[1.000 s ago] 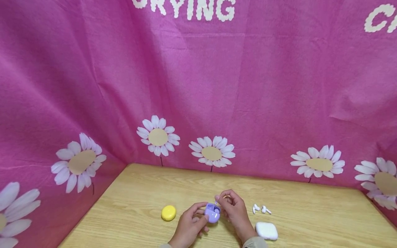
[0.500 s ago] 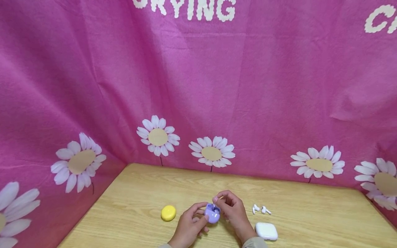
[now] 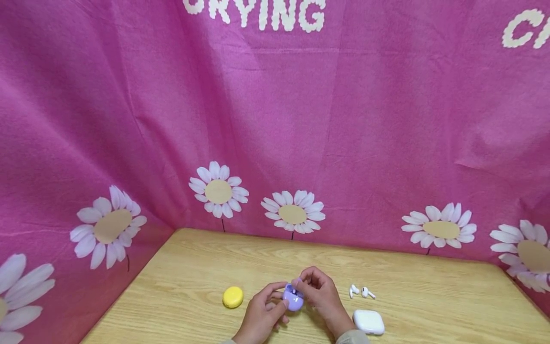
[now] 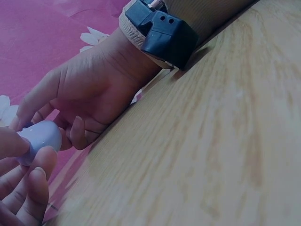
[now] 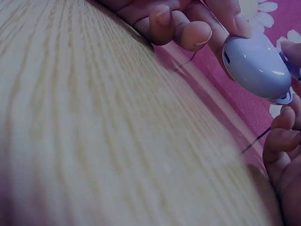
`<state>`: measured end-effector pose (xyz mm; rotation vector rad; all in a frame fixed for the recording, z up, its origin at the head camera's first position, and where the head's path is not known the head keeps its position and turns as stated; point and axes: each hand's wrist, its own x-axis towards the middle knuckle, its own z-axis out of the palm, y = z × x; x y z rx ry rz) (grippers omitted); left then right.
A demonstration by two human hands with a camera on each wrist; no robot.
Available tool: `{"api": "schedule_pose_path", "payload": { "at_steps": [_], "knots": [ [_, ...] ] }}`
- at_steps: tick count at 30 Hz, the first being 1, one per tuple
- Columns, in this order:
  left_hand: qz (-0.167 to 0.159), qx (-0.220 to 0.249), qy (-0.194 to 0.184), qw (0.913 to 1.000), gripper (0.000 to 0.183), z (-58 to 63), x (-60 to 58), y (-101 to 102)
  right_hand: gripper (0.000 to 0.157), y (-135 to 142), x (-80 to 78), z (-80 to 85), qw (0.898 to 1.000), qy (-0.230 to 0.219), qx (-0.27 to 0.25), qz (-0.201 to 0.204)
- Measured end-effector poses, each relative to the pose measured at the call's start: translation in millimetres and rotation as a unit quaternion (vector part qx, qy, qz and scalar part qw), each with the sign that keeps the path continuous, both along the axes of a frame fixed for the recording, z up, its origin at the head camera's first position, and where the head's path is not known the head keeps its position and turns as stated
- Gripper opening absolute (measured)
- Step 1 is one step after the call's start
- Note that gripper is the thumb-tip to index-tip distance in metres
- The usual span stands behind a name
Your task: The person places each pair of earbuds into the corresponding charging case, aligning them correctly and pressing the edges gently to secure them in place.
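My left hand [image 3: 261, 313] grips a glossy purple earbud case [image 3: 293, 302], its lid up and its opening facing upward. In the right wrist view, the left thumb lies on the rounded shell of the case [image 5: 256, 66]. My right hand [image 3: 323, 296] is at the case's opening, thumb and index finger pinching a small purple earbud that their tips mostly hide. The left wrist view shows the right hand [image 4: 89, 89] reaching to the far side of the case [image 4: 43, 139].
A round yellow case [image 3: 233, 297] lies on the wooden table [image 3: 193, 267] to the left. On the right are two white earbuds [image 3: 367, 293] and a closed white case [image 3: 368, 322] beside the right wrist. A pink daisy-print cloth [image 3: 365, 143] hangs behind.
The right fingers have moved down and left, bringing the earbud from above the case into its opening. The left hand keeps its hold on the case almost in place.
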<state>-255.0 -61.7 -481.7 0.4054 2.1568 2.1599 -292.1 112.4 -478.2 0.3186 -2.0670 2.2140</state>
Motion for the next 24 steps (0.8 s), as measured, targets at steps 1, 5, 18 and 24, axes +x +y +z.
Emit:
{"api": "schedule_pose_path", "payload": {
  "at_steps": [1, 5, 18, 24],
  "knots": [
    [-0.001, 0.002, -0.001, 1.0, 0.042, 0.4, -0.1, 0.4, 0.024, 0.3, -0.1, -0.1, 1.0, 0.004, 0.002, 0.002],
    [-0.003, 0.005, 0.002, 1.0, 0.042, 1.5, 0.2, 1.9, 0.023, 1.9, -0.6, -1.1, 1.0, 0.019, 0.012, 0.009],
    [0.006, -0.007, -0.007, 0.9999, 0.042, 2.8, 5.1, -3.8, 0.027, -2.8, 0.8, -0.5, 0.999, -0.017, 0.018, 0.048],
    [-0.001, 0.0, -0.004, 1.0, 0.043, 3.5, 3.1, -2.0, 0.022, -0.2, 1.8, 2.4, 0.999, -0.014, 0.031, 0.03]
  ]
}}
